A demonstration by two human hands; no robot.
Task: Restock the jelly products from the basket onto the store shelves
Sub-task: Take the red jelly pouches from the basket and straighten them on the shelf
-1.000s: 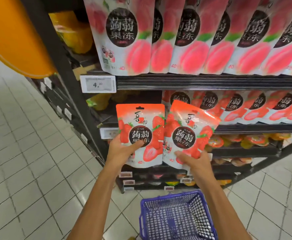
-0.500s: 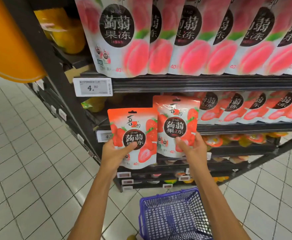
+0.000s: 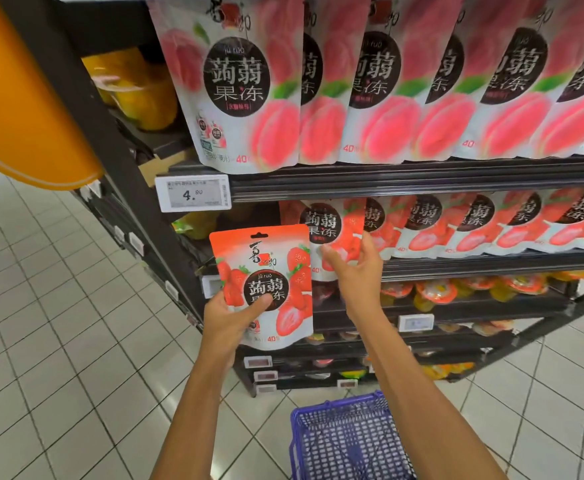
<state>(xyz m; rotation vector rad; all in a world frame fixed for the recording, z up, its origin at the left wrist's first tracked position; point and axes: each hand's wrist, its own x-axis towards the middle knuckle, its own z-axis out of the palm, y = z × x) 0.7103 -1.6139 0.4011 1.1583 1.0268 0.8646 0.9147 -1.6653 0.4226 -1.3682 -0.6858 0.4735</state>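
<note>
Slippage is threatening at the strawberry shelf (image 3: 456, 264): the right hand (image 3: 352, 271) is reaching to the leftmost shelved pouch (image 3: 332, 226), thumb and fingers half spread around its lower part, possibly pinching it, though I cannot tell. Let go while leaning, it could be toppling forward. The left hand (image 3: 231, 317) is gripping another strawberry pouch (image 3: 266, 271), thumb across its front, well above the basket (image 3: 294, 441).

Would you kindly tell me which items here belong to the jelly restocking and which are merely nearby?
Job: held strawberry pouch in left hand; shelved strawberry pouch touched by right hand; blue basket.
Nearby: peach pouches; price tag; jelly cups; orange sign.
</note>
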